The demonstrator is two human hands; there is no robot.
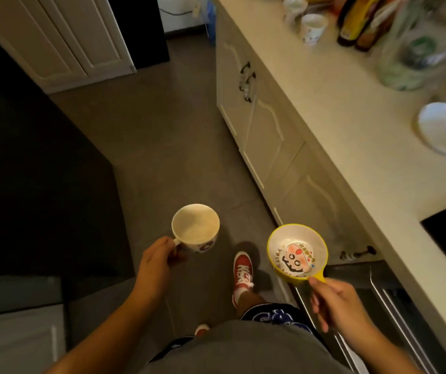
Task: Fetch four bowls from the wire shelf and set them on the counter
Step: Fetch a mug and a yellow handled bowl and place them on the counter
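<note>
Currently both hands are loaded, low centre of the frame. My left hand (157, 261) is closed around the handle of a cream bowl-mug (195, 228), fingers curled tight at the handle so the vessel rides level with its mouth up; it looks empty. A printed mark sits on its side near the handle, too small to read. My right hand (336, 296) pinches the short tab of a yellow bowl (296, 252), thumb on top, the other fingers wrapped beneath; the bowl tilts slightly toward me. Its white inside carries a cartoon face with pink cheeks and small lettering around it, blurred and upside down from here, not legible.

Below the bowls: red shoe (243, 271) mid-step on the grey floor, dark shorts with blue lettering, partly cut off and unreadable.

Further out, right side of the frame: the counter (337, 125) runs up toward the upper right. A white bowl (444, 128) already sits on it at the right edge. Beyond, paper cups (312, 28) and dark bottles (356, 20) with yellow labels, text blurred.

Judgement: carrying stage, one bowl per hand to keep each grip secure; both still need setting down. Wire shelf not in view.
</note>
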